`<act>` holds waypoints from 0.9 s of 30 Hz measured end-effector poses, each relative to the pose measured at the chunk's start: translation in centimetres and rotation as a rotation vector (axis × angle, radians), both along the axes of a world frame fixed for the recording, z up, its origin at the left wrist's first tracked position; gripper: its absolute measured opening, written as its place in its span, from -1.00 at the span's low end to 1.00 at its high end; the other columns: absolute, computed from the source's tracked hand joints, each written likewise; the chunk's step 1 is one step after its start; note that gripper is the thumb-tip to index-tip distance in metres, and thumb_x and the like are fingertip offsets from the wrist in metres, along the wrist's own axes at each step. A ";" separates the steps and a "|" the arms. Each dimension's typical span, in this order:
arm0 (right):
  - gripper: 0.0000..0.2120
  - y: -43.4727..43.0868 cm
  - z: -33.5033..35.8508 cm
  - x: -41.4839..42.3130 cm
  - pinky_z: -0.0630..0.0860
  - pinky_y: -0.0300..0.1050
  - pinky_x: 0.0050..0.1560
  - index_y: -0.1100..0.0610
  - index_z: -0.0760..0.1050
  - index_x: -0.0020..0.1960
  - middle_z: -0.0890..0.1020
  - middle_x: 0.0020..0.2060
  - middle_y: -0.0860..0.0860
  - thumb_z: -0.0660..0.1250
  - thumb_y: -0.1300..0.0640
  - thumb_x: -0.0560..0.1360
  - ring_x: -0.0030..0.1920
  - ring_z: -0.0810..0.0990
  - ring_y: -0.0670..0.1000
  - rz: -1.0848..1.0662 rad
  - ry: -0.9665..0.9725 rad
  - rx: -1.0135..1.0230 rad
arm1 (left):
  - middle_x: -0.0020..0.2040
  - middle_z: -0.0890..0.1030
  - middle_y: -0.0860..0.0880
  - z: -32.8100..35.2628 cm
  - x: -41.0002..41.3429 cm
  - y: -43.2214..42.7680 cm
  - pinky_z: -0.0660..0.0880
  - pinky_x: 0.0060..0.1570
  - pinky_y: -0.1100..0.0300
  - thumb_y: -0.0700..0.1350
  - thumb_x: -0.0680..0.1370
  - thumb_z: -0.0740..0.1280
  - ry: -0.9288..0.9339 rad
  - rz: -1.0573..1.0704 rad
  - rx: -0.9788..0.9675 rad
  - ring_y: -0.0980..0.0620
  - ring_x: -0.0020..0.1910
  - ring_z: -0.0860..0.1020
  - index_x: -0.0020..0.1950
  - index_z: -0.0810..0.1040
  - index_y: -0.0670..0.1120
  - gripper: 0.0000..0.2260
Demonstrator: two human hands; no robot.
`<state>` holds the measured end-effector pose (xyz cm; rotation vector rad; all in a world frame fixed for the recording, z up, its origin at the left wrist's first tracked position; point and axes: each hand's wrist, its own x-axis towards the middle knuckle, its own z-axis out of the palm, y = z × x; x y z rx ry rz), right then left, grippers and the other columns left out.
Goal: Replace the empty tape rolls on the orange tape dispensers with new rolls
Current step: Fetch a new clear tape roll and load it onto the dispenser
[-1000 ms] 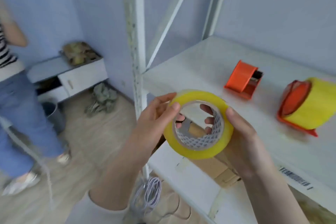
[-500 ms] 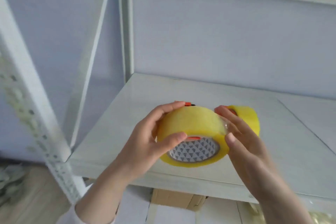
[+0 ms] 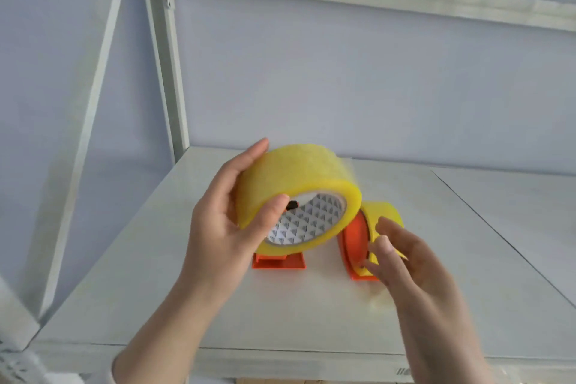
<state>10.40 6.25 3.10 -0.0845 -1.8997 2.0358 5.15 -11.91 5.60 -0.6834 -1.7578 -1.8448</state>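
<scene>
New tape roll (image 3: 299, 187) gripped in left hand (image 3: 218, 227) over empty orange dispenser (image 3: 279, 263), likely for fitting; right hand (image 3: 405, 262) loose, empty, beside loaded dispenser (image 3: 355, 243)

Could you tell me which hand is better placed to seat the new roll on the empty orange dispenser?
Left, probably: the left hand grips the new roll at the empty dispenser, while the right hand is open by the loaded dispenser.

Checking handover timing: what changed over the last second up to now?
Right hand let go of the yellow tape roll and moved right, to the loaded dispenser; contact is blurred. Left hand still holds the roll, in front of the other orange dispenser on the shelf.
</scene>
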 end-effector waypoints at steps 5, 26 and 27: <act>-0.22 -3.1 1.4 -1.0 0.56 -0.25 -0.19 0.07 0.56 0.07 0.71 -0.07 0.00 0.48 -0.36 -0.01 -0.10 0.67 -0.09 0.126 -0.022 -0.193 | 0.13 0.51 0.44 -0.7 0.3 2.0 0.40 0.15 0.40 0.09 0.36 0.36 0.030 0.206 0.014 0.31 0.22 0.47 0.19 0.41 0.22 -0.59; -0.56 -2.9 6.1 -3.7 0.63 -0.14 -0.21 0.24 0.68 -0.30 0.71 -0.30 0.12 0.22 -0.10 0.32 -0.24 0.70 0.05 0.441 -0.224 -0.175 | 0.08 0.63 0.16 1.3 -6.0 -2.1 0.44 0.03 0.45 0.04 0.42 0.37 -0.260 -0.340 -0.139 0.28 0.12 0.56 0.17 0.49 0.08 -0.67; -0.56 -3.0 6.0 -3.5 0.63 -0.14 -0.25 0.25 0.68 -0.28 0.72 -0.28 0.13 0.23 -0.10 0.31 -0.26 0.70 0.05 0.387 -0.224 -0.172 | 0.09 0.60 0.19 0.6 -5.8 -2.2 0.40 -0.01 0.54 0.03 0.46 0.36 -0.276 -0.172 -0.104 0.37 0.09 0.54 0.18 0.48 0.07 -0.69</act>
